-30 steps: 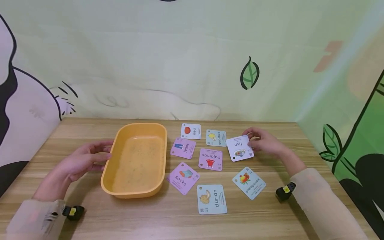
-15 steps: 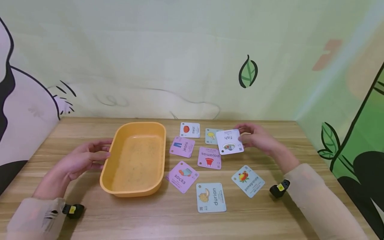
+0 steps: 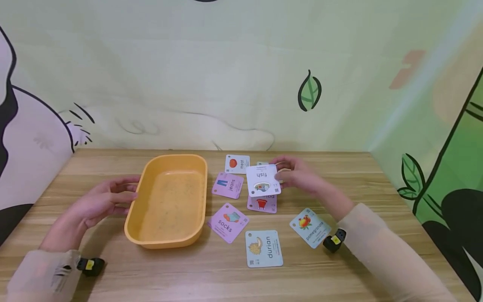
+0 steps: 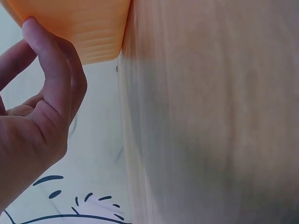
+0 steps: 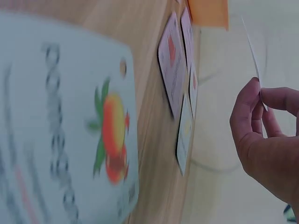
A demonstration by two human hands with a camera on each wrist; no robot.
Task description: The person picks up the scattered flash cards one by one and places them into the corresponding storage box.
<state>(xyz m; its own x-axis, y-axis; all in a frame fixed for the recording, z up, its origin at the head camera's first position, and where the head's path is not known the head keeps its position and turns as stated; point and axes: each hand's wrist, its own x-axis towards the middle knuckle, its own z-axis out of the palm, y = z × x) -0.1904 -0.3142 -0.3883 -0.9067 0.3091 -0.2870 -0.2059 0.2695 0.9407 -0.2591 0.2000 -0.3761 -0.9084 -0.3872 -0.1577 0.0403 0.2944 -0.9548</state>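
Observation:
My right hand pinches the edge of a white fish card between thumb and fingers. In the right wrist view the card appears edge-on, raised above the table. From the head it overlaps the purple pajamas card and most of the grapefruit card. My left hand is at the left side of a yellow plastic tray, fingers loosely bent and fingertips at its outer wall. Nothing lies inside the tray. In the left wrist view a fingertip touches the tray's side.
Between tray and right arm lie the meat card, jeans card, socks card, durian card and pomegranate card. The pomegranate card is close below the right wrist camera. A printed cloth wall stands behind the wooden table.
The right hand has carried the fish card leftward and up off the table, from beside the grapefruit card to over it and the pajamas card. The left hand and tray keep their places.

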